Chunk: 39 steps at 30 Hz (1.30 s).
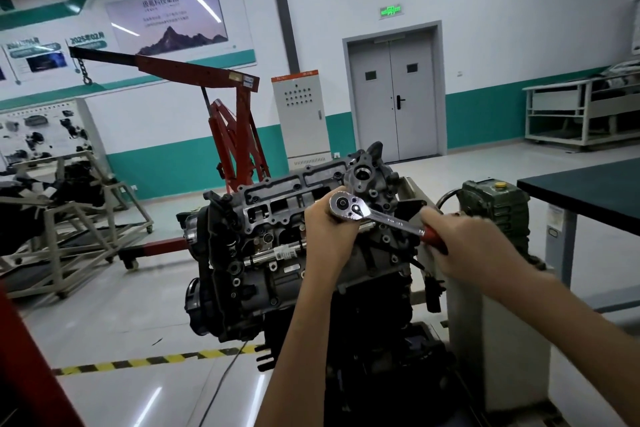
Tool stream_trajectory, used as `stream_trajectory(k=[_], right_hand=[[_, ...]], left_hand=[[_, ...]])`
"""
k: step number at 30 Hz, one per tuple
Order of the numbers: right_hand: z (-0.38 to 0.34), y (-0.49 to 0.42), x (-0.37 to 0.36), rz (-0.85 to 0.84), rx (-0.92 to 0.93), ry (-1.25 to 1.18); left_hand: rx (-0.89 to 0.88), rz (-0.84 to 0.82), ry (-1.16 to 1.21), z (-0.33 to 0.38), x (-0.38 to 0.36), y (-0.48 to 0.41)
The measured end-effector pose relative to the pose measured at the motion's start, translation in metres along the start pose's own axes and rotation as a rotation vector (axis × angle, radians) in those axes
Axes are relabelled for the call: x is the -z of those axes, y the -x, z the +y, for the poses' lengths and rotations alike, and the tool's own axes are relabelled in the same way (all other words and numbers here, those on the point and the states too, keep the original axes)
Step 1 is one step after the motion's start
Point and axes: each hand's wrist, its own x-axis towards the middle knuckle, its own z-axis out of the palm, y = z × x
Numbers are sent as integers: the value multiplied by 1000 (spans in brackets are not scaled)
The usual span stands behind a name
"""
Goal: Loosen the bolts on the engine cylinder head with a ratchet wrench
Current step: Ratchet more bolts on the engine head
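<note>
Ratchet wrench (377,217) sits atop the engine cylinder head (277,204) at its right end, handle pointing right. Left hand (329,232) fingers curl round the chrome ratchet end; right hand (464,243) fingers wrap the red handle. Red hoist (235,121) behind.

A hoist (244,114) stands behind the engine (263,218), a table (588,192) to its right

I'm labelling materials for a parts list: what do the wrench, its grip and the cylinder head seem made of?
Wrench: polished, probably chromed steel; bright mirror-like glints. Grip: red, likely plastic or rubber, mostly covered by the right hand. Cylinder head: dull grey cast metal, perhaps aluminium, with a rough unshiny surface.
</note>
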Motion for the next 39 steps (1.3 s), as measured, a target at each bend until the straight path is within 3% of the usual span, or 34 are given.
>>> stream_trajectory(k=[5, 8, 11, 17, 20, 25, 30, 34, 39], right_hand=[[-79, 48, -50, 39, -315, -435], [-115, 50, -67, 6, -369, -556], [-99, 47, -59, -9, -340, -482], [-10, 14, -10, -18, -20, -25], [5, -5, 2, 17, -7, 59], [-42, 35, -36, 33, -196, -265], [-114, 47, -66, 16, -369, -606], [-82, 43, -49, -24, -292, -470], [-8, 8, -2, -34, -9, -17]], left_hand=[[-15, 72, -2, -3, -10, 4], [32, 96, 103, -5, -10, 7], [66, 47, 34, -5, -5, 1], [63, -25, -18, -2, 0, 0], [52, -54, 3, -3, 3, -1], [-17, 4, -3, -2, -2, 4], [56, 92, 118, -3, -7, 6], [65, 57, 58, -3, -1, 3], [28, 12, 27, -1, 0, 2]])
